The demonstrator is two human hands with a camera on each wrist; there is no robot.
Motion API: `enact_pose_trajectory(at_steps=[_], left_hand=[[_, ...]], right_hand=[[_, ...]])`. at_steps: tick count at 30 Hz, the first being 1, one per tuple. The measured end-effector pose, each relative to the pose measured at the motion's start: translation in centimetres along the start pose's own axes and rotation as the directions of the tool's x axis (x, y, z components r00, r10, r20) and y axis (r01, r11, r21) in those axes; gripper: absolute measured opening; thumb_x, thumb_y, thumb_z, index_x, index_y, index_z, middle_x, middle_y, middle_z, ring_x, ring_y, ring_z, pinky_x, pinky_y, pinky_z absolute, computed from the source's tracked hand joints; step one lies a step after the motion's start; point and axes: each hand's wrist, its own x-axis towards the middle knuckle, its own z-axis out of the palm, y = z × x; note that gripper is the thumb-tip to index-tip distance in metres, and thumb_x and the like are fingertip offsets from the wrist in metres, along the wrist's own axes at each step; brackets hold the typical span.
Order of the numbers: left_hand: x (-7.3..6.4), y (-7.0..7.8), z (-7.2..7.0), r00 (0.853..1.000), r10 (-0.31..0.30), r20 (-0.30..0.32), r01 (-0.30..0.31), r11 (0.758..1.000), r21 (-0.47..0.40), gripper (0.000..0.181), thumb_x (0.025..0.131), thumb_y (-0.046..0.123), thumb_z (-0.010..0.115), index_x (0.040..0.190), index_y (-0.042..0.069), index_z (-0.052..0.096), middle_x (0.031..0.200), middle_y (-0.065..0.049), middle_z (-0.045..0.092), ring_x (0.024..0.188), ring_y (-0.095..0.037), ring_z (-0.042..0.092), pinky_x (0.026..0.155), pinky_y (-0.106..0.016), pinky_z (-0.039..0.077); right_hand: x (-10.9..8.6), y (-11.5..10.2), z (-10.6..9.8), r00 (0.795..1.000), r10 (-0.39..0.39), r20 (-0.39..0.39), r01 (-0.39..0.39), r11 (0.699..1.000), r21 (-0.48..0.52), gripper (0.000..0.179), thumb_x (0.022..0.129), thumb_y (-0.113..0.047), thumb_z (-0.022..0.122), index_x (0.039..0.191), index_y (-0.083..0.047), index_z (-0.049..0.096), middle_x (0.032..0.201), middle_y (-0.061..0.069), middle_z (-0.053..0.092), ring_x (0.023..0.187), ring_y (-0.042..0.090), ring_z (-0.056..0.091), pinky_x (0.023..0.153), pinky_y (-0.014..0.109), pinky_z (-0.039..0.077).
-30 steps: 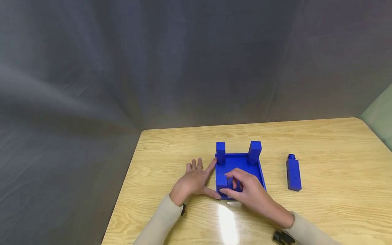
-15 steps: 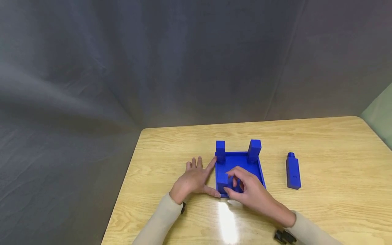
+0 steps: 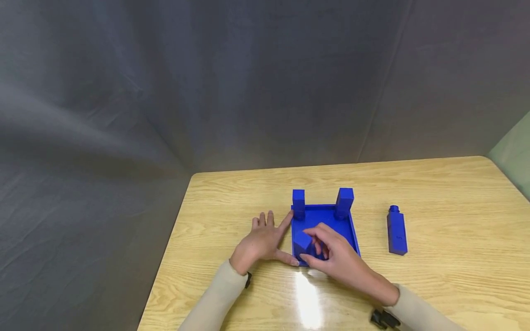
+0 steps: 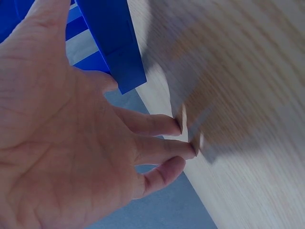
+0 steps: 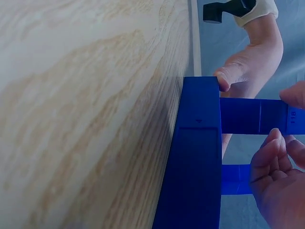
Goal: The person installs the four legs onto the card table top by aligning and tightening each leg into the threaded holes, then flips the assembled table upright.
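Note:
A shallow blue square tray (image 3: 327,225) with raised edges lies on the table. My left hand (image 3: 261,241) is spread at its left side, thumb and index finger touching the edge; the left wrist view shows its other fingers extended. My right hand (image 3: 339,257) pinches a blue square leg (image 3: 302,240) standing upright at the near left corner. In the right wrist view, thumb and fingers are at the upper part of that leg (image 5: 240,116). Two more upright legs stand at the far left corner (image 3: 298,202) and far right corner (image 3: 344,202); fingers hide part of the tray.
A loose blue leg (image 3: 397,234) with a threaded round end lies to the right of the tray. The wood-grain table (image 3: 451,220) meets a dark grey curtain (image 3: 290,92) at the back and left. A pale green surface (image 3: 515,156) shows at the far right.
The near left leg has turned between my right fingers, its top now angled like a diamond. My right fingertips shifted slightly with it. My left hand stays in place.

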Motion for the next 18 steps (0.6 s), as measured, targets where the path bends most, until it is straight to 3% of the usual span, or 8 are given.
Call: enact_pose_trajectory(at_steps=[5, 9, 18], left_hand=[[0.08, 0.07, 0.14, 1.0, -0.003, 0.001, 0.003, 1.0, 0.011, 0.137, 0.078, 0.085, 0.077, 0.178, 0.03, 0.0, 0.171, -0.041, 0.017, 0.157, -0.061, 0.019, 0.126, -0.064, 0.018], [0.15, 0.21, 0.1, 1.0, 0.001, -0.005, -0.001, 1.0, 0.017, 0.137, 0.077, 0.085, 0.077, 0.178, 0.03, 0.001, 0.171, -0.041, 0.018, 0.156, -0.062, 0.019, 0.125, -0.065, 0.019], [0.29, 0.34, 0.06, 1.0, -0.001, 0.003, 0.001, 1.0, 0.014, 0.138, 0.076, 0.086, 0.077, 0.178, 0.03, 0.002, 0.172, -0.039, 0.017, 0.157, -0.061, 0.019, 0.125, -0.063, 0.019]], right_hand=[[0.02, 0.02, 0.1, 1.0, 0.014, 0.018, -0.014, 1.0, 0.005, 0.046, 0.089, -0.014, 0.094, 0.129, -0.01, 0.073, 0.091, -0.01, 0.055, 0.073, 0.005, 0.053, 0.06, 0.023, 0.05], [0.06, 0.09, 0.15, 1.0, 0.015, -0.017, -0.015, 1.0, 0.005, 0.04, 0.087, -0.013, 0.095, 0.12, -0.014, 0.073, 0.093, -0.011, 0.057, 0.074, 0.008, 0.055, 0.062, 0.025, 0.05], [-0.16, 0.11, -0.11, 0.999, 0.043, -0.018, -0.043, 0.999, 0.007, 0.035, 0.086, -0.009, 0.095, 0.113, -0.016, 0.072, 0.086, -0.016, 0.064, 0.065, 0.003, 0.054, 0.056, 0.025, 0.05]])
